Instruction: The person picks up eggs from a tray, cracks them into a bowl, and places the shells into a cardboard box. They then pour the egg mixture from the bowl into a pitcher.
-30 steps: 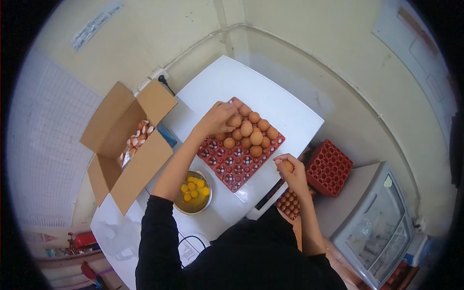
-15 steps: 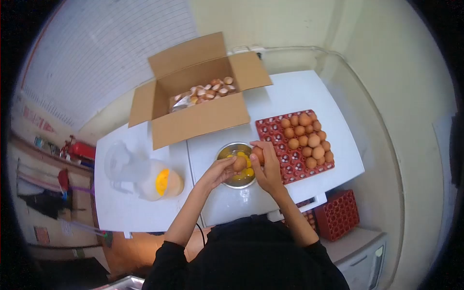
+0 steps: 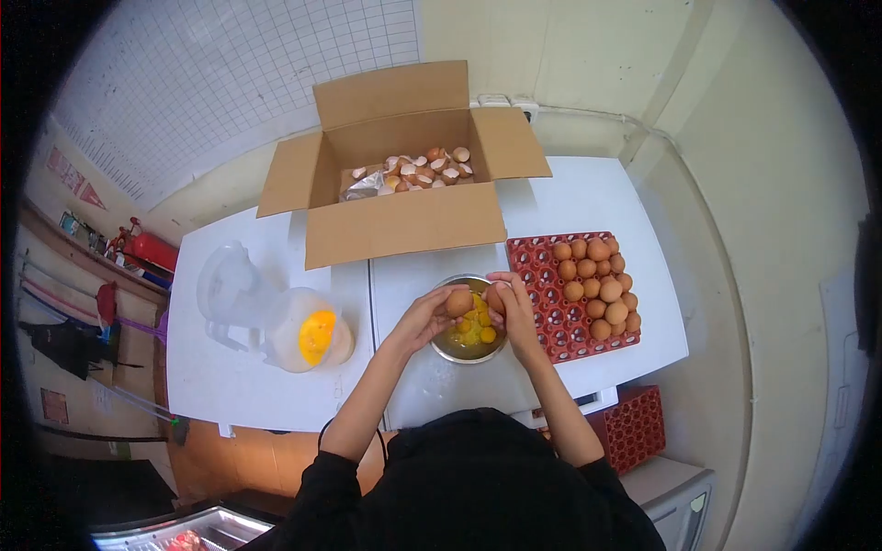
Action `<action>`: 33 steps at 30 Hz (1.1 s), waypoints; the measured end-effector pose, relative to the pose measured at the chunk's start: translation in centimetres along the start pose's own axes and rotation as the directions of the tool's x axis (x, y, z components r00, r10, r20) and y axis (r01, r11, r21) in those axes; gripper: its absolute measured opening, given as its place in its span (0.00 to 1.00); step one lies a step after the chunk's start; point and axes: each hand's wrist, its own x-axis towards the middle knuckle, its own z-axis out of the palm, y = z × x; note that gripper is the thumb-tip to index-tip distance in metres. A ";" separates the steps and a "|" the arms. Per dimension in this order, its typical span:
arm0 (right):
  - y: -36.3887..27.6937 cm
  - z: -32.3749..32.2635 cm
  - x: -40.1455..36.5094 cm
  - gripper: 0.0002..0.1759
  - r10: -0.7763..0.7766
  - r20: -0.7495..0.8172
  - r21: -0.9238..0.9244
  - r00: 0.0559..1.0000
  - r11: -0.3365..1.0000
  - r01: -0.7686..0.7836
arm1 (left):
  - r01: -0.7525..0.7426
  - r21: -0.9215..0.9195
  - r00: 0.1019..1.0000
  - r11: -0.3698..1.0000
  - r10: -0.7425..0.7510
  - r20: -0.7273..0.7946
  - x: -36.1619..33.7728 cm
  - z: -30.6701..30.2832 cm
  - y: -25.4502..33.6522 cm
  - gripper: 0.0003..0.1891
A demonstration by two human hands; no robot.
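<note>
My left hand (image 3: 423, 319) is closed around a brown egg (image 3: 459, 303), over the left side of a steel bowl (image 3: 442, 350). Yellow yolks (image 3: 477, 326) and clear egg white lie in the bowl. On the other side, my right hand (image 3: 520, 321) has its fingers wrapped round another brown egg (image 3: 496, 297), partly hidden by them, at the bowl's right rim. Just right of that hand is a red egg tray (image 3: 554, 317), with brown eggs (image 3: 610, 290) filling its right part and bare cups on its left.
An open cardboard box (image 3: 404, 229) holding cracked eggshells (image 3: 427, 172) stands behind the bowl. To the left are a translucent jug (image 3: 230, 280) and a clear container (image 3: 292, 354) with yellow egg in it. All rest on a white tabletop (image 3: 211, 395). Red trays (image 3: 634, 427) sit lower right.
The camera view has shifted, so the box, bowl and tray appear farther right. Both hands still hold their eggs and sit slightly farther left relative to the bowl.
</note>
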 end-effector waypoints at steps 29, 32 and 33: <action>0.7 1.4 1.7 0.20 0.362 -0.009 -0.097 0.932 0.928 -0.361 | -0.362 0.374 0.925 0.854 0.378 0.032 -0.2 2.0 0.0 0.18; -0.8 1.7 1.3 0.18 0.449 0.092 -0.103 0.889 0.892 -0.440 | -0.298 0.396 0.944 0.868 0.330 -0.013 -0.3 1.9 0.2 0.14; -0.6 1.4 1.4 0.19 0.444 0.132 -0.105 0.886 0.895 -0.433 | -0.255 0.363 0.957 0.896 0.287 -0.035 -0.3 1.9 0.3 0.13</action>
